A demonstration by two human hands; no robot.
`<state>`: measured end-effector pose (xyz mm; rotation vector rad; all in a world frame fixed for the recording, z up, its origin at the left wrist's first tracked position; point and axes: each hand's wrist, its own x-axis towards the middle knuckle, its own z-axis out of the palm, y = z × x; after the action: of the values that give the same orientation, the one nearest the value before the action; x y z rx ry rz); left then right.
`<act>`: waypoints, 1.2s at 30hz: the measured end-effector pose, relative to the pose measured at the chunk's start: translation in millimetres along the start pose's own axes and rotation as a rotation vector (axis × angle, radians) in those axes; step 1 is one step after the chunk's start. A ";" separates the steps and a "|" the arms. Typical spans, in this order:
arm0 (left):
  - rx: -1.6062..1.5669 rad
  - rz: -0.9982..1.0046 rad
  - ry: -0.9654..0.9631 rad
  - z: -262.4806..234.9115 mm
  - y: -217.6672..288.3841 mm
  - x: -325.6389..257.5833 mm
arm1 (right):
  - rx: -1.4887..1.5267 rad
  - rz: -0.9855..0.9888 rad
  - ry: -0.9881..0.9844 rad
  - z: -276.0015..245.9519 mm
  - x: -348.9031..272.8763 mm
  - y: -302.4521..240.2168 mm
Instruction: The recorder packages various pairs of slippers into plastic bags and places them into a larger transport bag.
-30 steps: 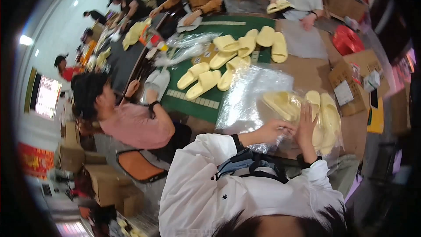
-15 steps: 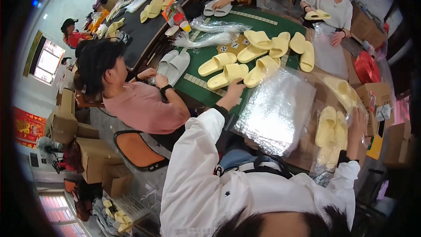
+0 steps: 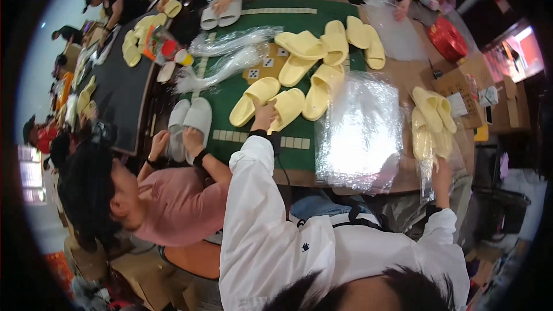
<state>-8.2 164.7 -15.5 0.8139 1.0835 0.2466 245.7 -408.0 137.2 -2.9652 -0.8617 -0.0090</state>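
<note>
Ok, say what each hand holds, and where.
Left hand: at facing edges of two yellow slippers, grip unclear. Right hand: at near end of bagged slippers, grip unclear.

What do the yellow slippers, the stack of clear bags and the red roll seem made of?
Yellow slippers: probably moulded foam, matte; thick, smooth, rounded shapes. Clear bags: thin plastic film, glossy; strong glare and wrinkles. Red roll: perhaps plastic, slightly shiny; too small to be sure.

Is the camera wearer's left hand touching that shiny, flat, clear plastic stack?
Apart. The head view shows green tabletop between the left hand and the plastic stack.
</note>
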 end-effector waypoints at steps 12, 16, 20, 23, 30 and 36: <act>-0.242 0.357 0.305 9.2 -16.7 16.3 | 0.567 -0.070 -0.126 -4.5 -61.9 -92.3; -0.267 0.390 0.296 87.8 16.4 -69.5 | 0.534 -0.137 -0.043 15.0 -51.7 -77.2; -0.180 0.550 -0.020 151.6 22.8 -169.4 | 0.590 -0.217 -0.074 21.6 -29.1 -85.6; -0.228 0.341 -0.178 200.4 -3.9 -195.1 | 0.619 -0.266 -0.067 38.6 -16.3 -84.3; -0.297 0.011 -0.225 268.0 -95.6 -151.9 | 0.715 -0.286 -0.117 45.6 -17.2 -62.0; 0.414 0.548 -0.456 297.0 -162.7 -104.9 | 0.712 -0.215 -0.056 40.9 -31.0 -8.3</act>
<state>164.2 -144.2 8.5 1.4585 0.4650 0.2793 214.7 -415.4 96.2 -2.2141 -0.9386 0.3047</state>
